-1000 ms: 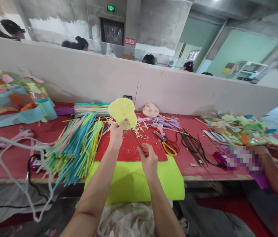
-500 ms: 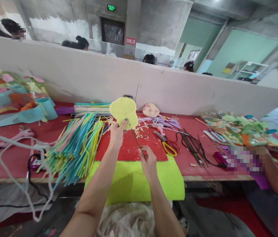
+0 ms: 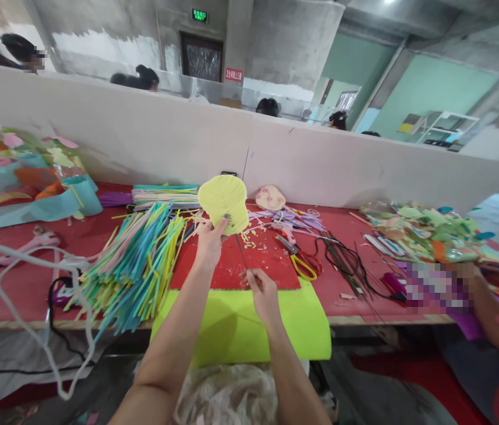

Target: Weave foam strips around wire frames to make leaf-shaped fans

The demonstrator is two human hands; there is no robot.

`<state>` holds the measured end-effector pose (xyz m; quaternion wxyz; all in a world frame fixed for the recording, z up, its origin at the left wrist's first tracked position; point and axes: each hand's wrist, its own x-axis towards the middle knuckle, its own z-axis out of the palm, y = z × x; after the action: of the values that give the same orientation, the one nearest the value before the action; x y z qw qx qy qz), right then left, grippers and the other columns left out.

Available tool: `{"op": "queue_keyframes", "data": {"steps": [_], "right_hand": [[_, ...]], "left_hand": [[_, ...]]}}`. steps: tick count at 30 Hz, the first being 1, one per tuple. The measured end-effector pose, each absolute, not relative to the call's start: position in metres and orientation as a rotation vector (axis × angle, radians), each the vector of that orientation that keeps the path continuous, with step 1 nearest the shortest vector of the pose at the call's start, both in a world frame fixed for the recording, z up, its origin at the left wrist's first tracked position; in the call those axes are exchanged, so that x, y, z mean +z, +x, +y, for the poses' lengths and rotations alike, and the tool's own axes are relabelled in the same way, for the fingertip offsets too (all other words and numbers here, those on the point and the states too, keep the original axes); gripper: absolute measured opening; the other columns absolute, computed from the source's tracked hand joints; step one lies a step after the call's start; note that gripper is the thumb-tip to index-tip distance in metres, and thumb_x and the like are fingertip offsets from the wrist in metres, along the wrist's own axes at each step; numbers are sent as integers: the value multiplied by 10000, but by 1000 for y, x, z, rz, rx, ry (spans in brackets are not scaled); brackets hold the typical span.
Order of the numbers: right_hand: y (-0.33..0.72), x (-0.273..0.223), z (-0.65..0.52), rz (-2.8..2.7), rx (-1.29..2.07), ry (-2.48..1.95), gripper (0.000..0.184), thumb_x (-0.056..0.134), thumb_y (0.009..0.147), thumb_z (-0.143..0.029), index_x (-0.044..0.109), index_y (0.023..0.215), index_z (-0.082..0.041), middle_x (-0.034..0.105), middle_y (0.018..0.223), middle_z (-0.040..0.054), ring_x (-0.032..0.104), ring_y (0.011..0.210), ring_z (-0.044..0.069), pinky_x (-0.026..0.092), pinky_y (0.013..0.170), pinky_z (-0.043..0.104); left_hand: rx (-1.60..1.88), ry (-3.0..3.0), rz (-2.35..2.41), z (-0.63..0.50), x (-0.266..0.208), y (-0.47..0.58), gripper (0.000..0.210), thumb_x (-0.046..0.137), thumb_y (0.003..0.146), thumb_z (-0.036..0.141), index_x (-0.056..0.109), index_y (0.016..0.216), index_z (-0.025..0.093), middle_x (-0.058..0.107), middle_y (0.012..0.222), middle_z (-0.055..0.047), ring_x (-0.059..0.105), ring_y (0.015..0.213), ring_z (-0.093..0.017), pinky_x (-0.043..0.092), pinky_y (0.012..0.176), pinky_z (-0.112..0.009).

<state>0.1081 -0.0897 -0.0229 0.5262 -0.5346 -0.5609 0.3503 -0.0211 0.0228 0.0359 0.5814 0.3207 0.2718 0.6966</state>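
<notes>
My left hand [image 3: 209,243] is closed on the lower edge of a yellow leaf-shaped piece [image 3: 223,199], with the thumb pressed on its ribbed face. A thin dark wire stem [image 3: 242,252] runs down from that piece. Its lower part is pinched between the fingers of my right hand [image 3: 265,290]. Both hands are over a red board [image 3: 223,273] that carries small yellow scraps [image 3: 249,239]. Just right of the board lie scissors [image 3: 303,267] with yellow and red handles. A pink glue gun [image 3: 285,231] rests behind them.
Fuzzy coloured strips [image 3: 132,268] are heaped at left, beside a white cable [image 3: 41,336]. A pink round piece [image 3: 270,198] leans near the white partition [image 3: 165,136]. Dark wires [image 3: 344,262] lie at right. Farther right, a co-worker's arm [image 3: 492,313] reaches among cut pieces [image 3: 430,230].
My right hand has slid slightly down and left along the stem, and its fingers have shifted their pinch. My left hand and the yellow piece have barely moved.
</notes>
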Motion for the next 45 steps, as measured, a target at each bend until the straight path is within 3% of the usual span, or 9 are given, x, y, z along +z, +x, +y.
{"op": "queue_keyframes", "data": {"steps": [4,9,11,14,16,22,31,39,45], "right_hand": [[106,-23,-93,-1322,823,-1295,323,475,871,-448,616,797,-167,618,689,29,580,610,148,460,588,251],[115,-10,-92,-1518,683,-1260,273,508,858,-416,616,755,-187,676,896,59,613,863,187,461,810,325],[123,0,-83,-1516,603,-1267,272,526,843,-426,618,751,-188,673,928,64,604,885,195,455,827,337],[131,18,-61,-1372,619,-1274,312,519,830,-481,596,794,-182,638,742,40,581,662,158,470,595,263],[130,28,-46,-1288,736,-1211,335,499,830,-516,553,791,-188,567,624,-3,490,488,115,393,435,220],[112,41,-30,-1200,743,-1087,299,545,810,-492,529,835,-194,404,513,-71,352,395,77,285,369,203],[115,43,-34,-1233,627,-1136,380,496,826,-502,586,991,-172,563,665,6,469,507,118,374,444,219],[110,44,-36,-1147,692,-1057,310,552,797,-464,564,885,-168,568,708,6,474,503,103,422,456,224],[108,43,-35,-1153,621,-1107,306,559,792,-462,581,859,-164,587,705,8,505,558,116,438,523,234]], "left_hand": [[1585,723,625,15,36,-18,383,779,593,322,671,923,159,705,995,-80,661,918,-189,514,835,-311],[1570,744,677,12,36,-19,380,777,593,313,674,923,157,709,963,-81,669,882,-197,522,820,-332],[1542,761,688,12,37,-19,397,777,592,316,673,940,155,709,957,-84,670,874,-204,523,819,-347],[1468,806,715,11,38,-14,412,784,577,311,672,942,157,707,949,-85,671,850,-209,528,801,-360],[1409,842,725,9,37,-9,424,788,563,309,670,940,156,707,947,-84,671,827,-209,532,780,-362],[1379,916,727,-3,38,1,376,757,602,340,674,910,141,706,945,-81,655,817,-193,514,785,-340],[1377,1008,773,-16,40,-3,325,748,612,333,704,881,155,704,928,-60,642,846,-203,500,815,-359],[1461,1097,848,-20,36,1,331,734,630,345,713,892,144,706,841,-54,641,795,-201,512,772,-341],[1496,1216,908,-20,37,0,335,714,655,319,707,954,167,713,892,-53,643,822,-201,499,785,-323]]}}
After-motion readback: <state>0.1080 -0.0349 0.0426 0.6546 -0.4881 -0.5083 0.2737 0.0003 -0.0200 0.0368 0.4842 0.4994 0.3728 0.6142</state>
